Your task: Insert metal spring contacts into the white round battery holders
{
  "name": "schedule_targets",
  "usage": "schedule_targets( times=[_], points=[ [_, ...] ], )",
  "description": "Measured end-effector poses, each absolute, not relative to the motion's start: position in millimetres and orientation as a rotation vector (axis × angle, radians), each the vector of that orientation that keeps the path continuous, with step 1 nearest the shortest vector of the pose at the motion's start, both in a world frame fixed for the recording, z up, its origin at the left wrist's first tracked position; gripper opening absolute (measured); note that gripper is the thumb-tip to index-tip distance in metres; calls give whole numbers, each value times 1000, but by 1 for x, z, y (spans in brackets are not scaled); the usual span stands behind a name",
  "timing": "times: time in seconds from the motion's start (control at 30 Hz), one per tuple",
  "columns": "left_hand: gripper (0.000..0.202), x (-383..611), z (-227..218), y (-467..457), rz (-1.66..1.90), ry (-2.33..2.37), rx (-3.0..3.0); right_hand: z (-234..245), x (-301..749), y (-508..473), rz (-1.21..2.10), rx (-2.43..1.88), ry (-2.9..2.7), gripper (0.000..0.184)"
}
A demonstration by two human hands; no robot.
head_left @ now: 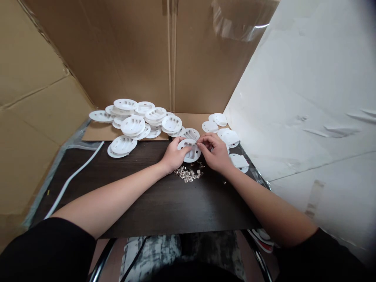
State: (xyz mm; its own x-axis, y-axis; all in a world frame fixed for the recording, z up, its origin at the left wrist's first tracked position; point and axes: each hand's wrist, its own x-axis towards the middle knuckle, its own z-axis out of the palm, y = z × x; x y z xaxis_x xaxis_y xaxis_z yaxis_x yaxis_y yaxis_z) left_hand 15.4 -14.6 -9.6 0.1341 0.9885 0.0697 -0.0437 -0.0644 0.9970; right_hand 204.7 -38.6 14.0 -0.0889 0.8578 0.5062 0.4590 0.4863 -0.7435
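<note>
My left hand (175, 155) grips the left edge of a round white plastic battery housing (193, 156), thumb across its slotted face. At the housing's upper right edge, the fingertips of my right hand (214, 152) are pinched together; whatever lies between them is too small to make out. Just below the housing, a small heap of shiny metal contact pieces (188, 174) lies on the dark table. Another white housing (191, 134) rests directly behind the held one.
A pile of white round housings (133, 125) covers the cardboard sheet (96, 133) at back left. Several white discs (230, 138) lie along the right edge. A white cable (75, 176) crosses the left of the dark table (164, 211). Cardboard walls (126, 51) stand behind.
</note>
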Motion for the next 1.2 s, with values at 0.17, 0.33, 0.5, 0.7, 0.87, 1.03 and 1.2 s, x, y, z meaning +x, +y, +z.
schedule_targets(
  times=[0.17,0.33,0.5,0.7,0.87,1.03,1.2],
  points=[
    [26,14,-5,-16,1147,1012,1398,14,204,-39,481,-1146,-1730,7],
    [24,14,-6,-15,1133,995,1448,12,204,-38,487,-1135,-1736,7],
    [26,14,-7,-16,1139,993,1465,10,204,-38,482,-1141,-1745,7],
    [26,14,-7,-16,1139,982,1490,8,204,-38,475,-1138,-1733,7],
    [24,14,-6,-17,1157,991,1514,8,204,-38,484,-1120,-1724,7],
    [25,15,-5,-18,1162,983,1506,6,204,-36,633,-1174,-1627,8],
    [24,16,-4,-18,1134,1005,1477,3,204,-34,795,-1152,-1513,14]
  ],
)
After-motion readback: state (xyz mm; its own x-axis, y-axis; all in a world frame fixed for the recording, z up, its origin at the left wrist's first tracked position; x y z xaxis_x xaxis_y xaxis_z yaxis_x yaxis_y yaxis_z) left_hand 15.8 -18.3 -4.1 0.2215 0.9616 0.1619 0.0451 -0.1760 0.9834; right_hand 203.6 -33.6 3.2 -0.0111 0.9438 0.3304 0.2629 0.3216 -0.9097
